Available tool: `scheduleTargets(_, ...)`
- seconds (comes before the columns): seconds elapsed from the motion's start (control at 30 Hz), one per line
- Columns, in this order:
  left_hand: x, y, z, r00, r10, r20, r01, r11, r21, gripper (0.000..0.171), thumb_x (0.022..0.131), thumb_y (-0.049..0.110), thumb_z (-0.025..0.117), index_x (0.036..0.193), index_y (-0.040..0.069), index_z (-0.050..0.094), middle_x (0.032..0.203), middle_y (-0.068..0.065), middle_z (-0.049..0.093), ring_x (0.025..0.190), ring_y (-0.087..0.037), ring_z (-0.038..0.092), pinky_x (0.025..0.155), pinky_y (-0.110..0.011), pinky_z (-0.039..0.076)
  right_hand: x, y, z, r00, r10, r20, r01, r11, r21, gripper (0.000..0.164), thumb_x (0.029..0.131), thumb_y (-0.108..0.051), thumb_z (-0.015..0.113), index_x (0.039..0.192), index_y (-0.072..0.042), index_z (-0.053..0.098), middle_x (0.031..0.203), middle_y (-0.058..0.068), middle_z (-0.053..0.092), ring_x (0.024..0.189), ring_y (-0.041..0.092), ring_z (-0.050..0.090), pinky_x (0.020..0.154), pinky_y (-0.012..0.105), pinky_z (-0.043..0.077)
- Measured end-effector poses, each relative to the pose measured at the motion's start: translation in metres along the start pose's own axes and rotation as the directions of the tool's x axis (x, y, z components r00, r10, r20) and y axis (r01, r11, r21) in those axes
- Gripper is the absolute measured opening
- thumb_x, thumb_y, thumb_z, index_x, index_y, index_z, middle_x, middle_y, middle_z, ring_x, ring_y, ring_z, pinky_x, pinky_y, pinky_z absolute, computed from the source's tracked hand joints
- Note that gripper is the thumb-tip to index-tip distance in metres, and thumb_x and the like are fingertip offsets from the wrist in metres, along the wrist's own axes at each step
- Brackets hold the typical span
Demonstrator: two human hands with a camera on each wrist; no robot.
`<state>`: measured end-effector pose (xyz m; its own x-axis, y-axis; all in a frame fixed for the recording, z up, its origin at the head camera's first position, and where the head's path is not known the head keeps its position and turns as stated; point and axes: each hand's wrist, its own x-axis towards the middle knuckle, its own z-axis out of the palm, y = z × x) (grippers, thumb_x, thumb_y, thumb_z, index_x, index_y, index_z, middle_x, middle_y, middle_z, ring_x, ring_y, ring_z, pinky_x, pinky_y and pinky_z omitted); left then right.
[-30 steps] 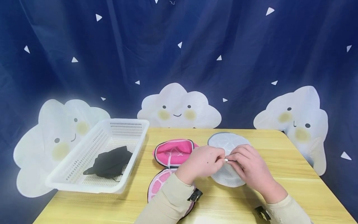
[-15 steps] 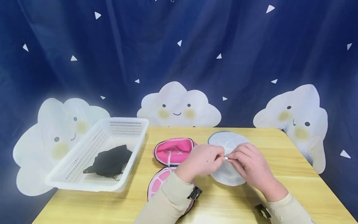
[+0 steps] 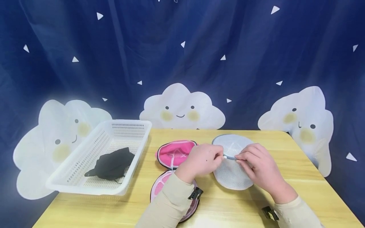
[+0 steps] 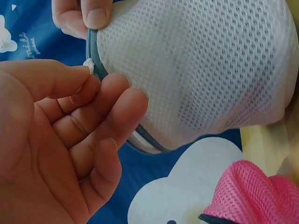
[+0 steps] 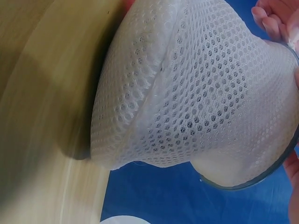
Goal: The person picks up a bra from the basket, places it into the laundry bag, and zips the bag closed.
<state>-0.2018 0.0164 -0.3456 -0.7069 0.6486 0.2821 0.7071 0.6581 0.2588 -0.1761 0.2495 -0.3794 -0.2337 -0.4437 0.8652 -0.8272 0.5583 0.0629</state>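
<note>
A white mesh laundry bag (image 3: 232, 177) with a grey zip (image 4: 95, 49) stands on the table, its zipped rim between both hands. My left hand (image 3: 203, 160) pinches the small white zip pull (image 4: 90, 65) between thumb and index finger, the other fingers loosely bent. On the right, my right hand (image 3: 260, 166) pinches the zip edge, and in the left wrist view its thumb and fingertips lie just beyond the pull. Seen from the right wrist, the bag's mesh side fills the middle, and the right hand shows only partly at the edge.
A pink mesh bag (image 3: 176, 155) lies unzipped left of the white one, partly hidden under the left forearm. Further left, a white plastic basket (image 3: 85, 189) holds a black cloth item (image 3: 114, 164). Behind the wooden table (image 3: 291, 190) hangs a blue curtain (image 3: 242, 31) with clouds.
My left hand has slid a little to the left with the zip pull, and more grey zip shows between the hands. The right hand keeps its grip on the edge, nearly in place.
</note>
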Motion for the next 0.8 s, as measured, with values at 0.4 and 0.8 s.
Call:
scheduleTargets(0.4, -0.0019, -0.0016, -0.0003, 1.0, 0.03, -0.006, -0.031, 0.998, -0.047, 0.02, 0.095, 0.023, 0.06, 0.076, 0.024, 0.054, 0.062, 0.015, 0.048, 0.064, -0.005, 0.049, 0.055, -0.021, 0.038, -0.0031, 0.0008, -0.0032, 0.997, 0.062, 0.044, -0.062, 0.998, -0.007, 0.032, 0.104, -0.034, 0.056, 0.092, -0.01, 0.073, 0.091, 0.0, 0.066, 0.087, 0.025, 0.057, 0.09, 0.032, 0.039)
scheduleTargets(0.8, -0.0013, 0.0022, -0.0021, 0.998, 0.058, -0.008, -0.059, 0.997, -0.054, 0.019, 0.094, 0.021, 0.06, 0.076, 0.024, 0.054, 0.061, 0.015, 0.047, 0.062, -0.005, 0.048, 0.055, -0.02, 0.037, -0.0021, -0.0001, -0.0021, 0.997, 0.054, 0.05, -0.054, 0.999, -0.007, 0.031, 0.104, -0.032, 0.055, 0.09, -0.01, 0.071, 0.093, 0.0, 0.065, 0.088, 0.025, 0.056, 0.094, 0.028, 0.036)
